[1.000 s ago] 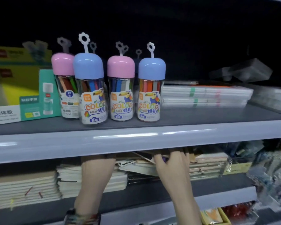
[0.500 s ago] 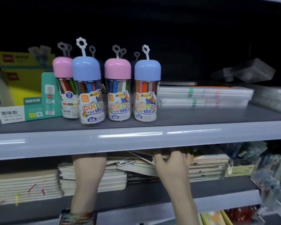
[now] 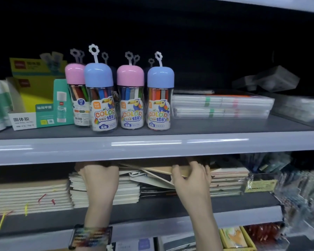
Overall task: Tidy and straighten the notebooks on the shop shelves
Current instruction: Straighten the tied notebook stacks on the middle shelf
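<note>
Right hand point(image 3: 190, 178) is just below the shelf lip point(image 3: 152, 147). Its fingers point(image 3: 198, 164) curl over the top of a tan notebook point(image 3: 159, 169) and the thumb is on the near edge, so it is a pinch. Left hand point(image 3: 98, 178) is also up under the lip, further left. Its fingers are hidden behind the lip, and I cannot tell whether it grips anything.

The notebook lies on top of a loose pile point(image 3: 150, 180) directly below the middle of the lip. Its long axis runs along the lip, left to right, but askew, with the right end dipping lower than the left. A long edge faces me; I can't tell if it is the spine or the fore-edge.

The pile is fanned, with covers splayed at odd angles. Squared stacks point(image 3: 105, 192) sit below the lip on either side of it.

My judgement on doing this well:
- Lift the notebook level rather than dragging it, or the splayed covers beneath may crease.
- Turn it until its long edge is parallel to the lip.
- Square the pile before setting it down.
- Headroom under the lip looks tight, so keep the lift low.
</note>
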A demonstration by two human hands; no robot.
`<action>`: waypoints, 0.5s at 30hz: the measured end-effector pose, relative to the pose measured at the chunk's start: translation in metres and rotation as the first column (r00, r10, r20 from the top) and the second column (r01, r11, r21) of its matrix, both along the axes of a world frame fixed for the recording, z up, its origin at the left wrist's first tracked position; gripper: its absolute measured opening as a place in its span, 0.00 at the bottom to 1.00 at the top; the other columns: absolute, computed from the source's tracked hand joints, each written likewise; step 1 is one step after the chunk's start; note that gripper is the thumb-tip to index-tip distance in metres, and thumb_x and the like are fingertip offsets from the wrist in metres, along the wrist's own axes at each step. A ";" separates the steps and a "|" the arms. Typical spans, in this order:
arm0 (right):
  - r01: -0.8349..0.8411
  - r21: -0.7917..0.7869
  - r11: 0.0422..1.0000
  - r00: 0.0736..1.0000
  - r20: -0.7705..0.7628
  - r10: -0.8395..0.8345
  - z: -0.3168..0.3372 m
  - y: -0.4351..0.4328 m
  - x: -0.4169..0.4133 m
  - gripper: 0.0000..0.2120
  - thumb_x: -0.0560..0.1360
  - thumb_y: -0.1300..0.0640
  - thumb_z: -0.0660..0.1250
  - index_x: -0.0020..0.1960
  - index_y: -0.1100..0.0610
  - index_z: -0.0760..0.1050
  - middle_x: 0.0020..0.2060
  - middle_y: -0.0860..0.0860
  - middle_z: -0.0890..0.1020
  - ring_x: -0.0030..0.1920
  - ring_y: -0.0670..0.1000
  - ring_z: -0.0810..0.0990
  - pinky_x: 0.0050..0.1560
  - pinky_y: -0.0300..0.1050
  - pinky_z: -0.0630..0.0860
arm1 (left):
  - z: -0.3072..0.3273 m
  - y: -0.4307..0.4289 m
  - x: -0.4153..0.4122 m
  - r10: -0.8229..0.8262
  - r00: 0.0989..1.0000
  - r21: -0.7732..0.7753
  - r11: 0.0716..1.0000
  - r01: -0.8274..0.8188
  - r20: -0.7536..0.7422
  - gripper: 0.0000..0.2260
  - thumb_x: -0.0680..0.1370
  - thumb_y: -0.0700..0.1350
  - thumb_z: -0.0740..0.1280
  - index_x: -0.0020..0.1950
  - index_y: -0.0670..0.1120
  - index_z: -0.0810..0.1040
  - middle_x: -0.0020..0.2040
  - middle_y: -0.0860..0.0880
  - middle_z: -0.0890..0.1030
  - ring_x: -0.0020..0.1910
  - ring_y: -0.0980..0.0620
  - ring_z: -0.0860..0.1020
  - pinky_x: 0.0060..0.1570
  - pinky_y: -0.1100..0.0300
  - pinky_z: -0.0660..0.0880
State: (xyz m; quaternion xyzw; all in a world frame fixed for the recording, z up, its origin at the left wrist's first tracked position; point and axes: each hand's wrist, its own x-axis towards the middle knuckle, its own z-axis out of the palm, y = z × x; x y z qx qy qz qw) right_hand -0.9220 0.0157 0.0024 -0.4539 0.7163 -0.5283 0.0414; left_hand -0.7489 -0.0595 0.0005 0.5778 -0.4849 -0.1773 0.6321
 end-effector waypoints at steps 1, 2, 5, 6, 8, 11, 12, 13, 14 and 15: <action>-0.008 -0.004 1.000 1.000 0.001 0.008 0.000 0.003 0.000 0.06 0.79 0.54 0.66 0.48 0.55 0.70 0.42 0.48 0.69 0.49 0.42 0.58 0.78 0.51 0.53 | -0.002 0.000 0.000 0.009 1.000 0.027 1.000 -0.009 0.020 0.06 0.67 0.29 0.64 0.34 0.39 0.72 0.31 0.42 0.76 0.39 0.39 0.72 0.48 0.39 0.76; -0.019 0.000 1.000 1.000 0.002 0.019 0.000 0.005 0.000 0.06 0.79 0.53 0.66 0.49 0.54 0.70 0.43 0.48 0.69 0.50 0.41 0.58 0.78 0.51 0.53 | -0.003 0.001 0.001 0.017 0.999 0.066 0.998 -0.019 0.036 0.10 0.66 0.29 0.63 0.29 0.40 0.67 0.27 0.44 0.71 0.38 0.40 0.68 0.47 0.36 0.75; -0.042 -0.004 0.999 0.999 -0.022 0.042 -0.002 0.009 -0.001 0.05 0.79 0.53 0.66 0.50 0.54 0.72 0.46 0.48 0.72 0.47 0.36 0.55 0.78 0.51 0.52 | 0.000 0.009 0.000 0.015 0.999 0.111 0.994 -0.019 0.037 0.16 0.69 0.32 0.66 0.26 0.41 0.63 0.28 0.42 0.69 0.42 0.37 0.66 0.48 0.39 0.72; -0.047 -0.004 0.999 0.999 -0.026 0.047 -0.003 0.010 -0.002 0.06 0.79 0.53 0.66 0.51 0.55 0.74 0.47 0.48 0.73 0.47 0.34 0.53 0.78 0.51 0.52 | 0.000 0.011 0.000 0.019 0.999 0.106 0.994 -0.023 0.042 0.17 0.70 0.33 0.67 0.26 0.42 0.63 0.30 0.40 0.70 0.46 0.35 0.67 0.50 0.40 0.71; -0.057 0.015 0.998 0.998 -0.008 0.058 -0.005 0.012 -0.004 0.08 0.79 0.53 0.65 0.56 0.54 0.75 0.50 0.47 0.72 0.48 0.32 0.51 0.78 0.53 0.54 | -0.003 0.010 0.002 -0.001 1.000 0.105 0.994 0.000 0.007 0.17 0.70 0.38 0.69 0.27 0.43 0.64 0.33 0.34 0.73 0.51 0.30 0.70 0.52 0.38 0.73; -0.074 0.007 0.997 0.997 0.009 0.074 -0.006 0.015 -0.004 0.12 0.79 0.53 0.65 0.62 0.52 0.74 0.51 0.45 0.72 0.49 0.32 0.54 0.76 0.56 0.58 | -0.007 0.012 0.002 0.006 1.000 0.144 0.989 -0.008 0.013 0.14 0.69 0.46 0.69 0.31 0.43 0.66 0.43 0.27 0.75 0.51 0.26 0.72 0.52 0.33 0.74; -0.077 0.011 0.997 0.997 0.017 0.077 -0.006 0.017 -0.004 0.13 0.79 0.53 0.65 0.63 0.52 0.74 0.52 0.45 0.72 0.50 0.32 0.54 0.76 0.56 0.59 | -0.004 0.016 0.000 0.019 1.000 0.146 0.989 -0.021 0.019 0.14 0.69 0.46 0.70 0.34 0.42 0.67 0.47 0.29 0.75 0.53 0.27 0.72 0.55 0.34 0.73; -0.079 0.014 0.997 0.997 0.023 0.078 -0.006 0.018 -0.004 0.14 0.79 0.53 0.65 0.64 0.52 0.73 0.53 0.45 0.72 0.52 0.34 0.56 0.76 0.56 0.59 | -0.001 0.020 -0.001 0.030 0.999 0.138 0.990 -0.032 0.015 0.14 0.71 0.44 0.71 0.36 0.41 0.67 0.53 0.32 0.73 0.57 0.30 0.70 0.59 0.36 0.71; -0.081 0.014 0.997 0.996 0.032 0.081 -0.007 0.019 -0.003 0.15 0.79 0.53 0.65 0.65 0.52 0.73 0.55 0.45 0.73 0.55 0.36 0.58 0.76 0.57 0.59 | 0.001 0.024 -0.002 0.038 0.999 0.129 0.991 -0.040 0.018 0.14 0.73 0.42 0.72 0.39 0.41 0.67 0.57 0.35 0.71 0.61 0.33 0.68 0.63 0.39 0.68; -0.082 0.009 0.997 0.996 0.041 0.082 -0.008 0.020 -0.003 0.16 0.79 0.52 0.66 0.66 0.52 0.73 0.58 0.45 0.74 0.59 0.38 0.60 0.76 0.57 0.59 | 0.002 0.028 -0.002 0.045 0.999 0.125 0.991 -0.049 0.028 0.13 0.74 0.40 0.72 0.41 0.41 0.67 0.59 0.37 0.69 0.63 0.35 0.66 0.64 0.40 0.66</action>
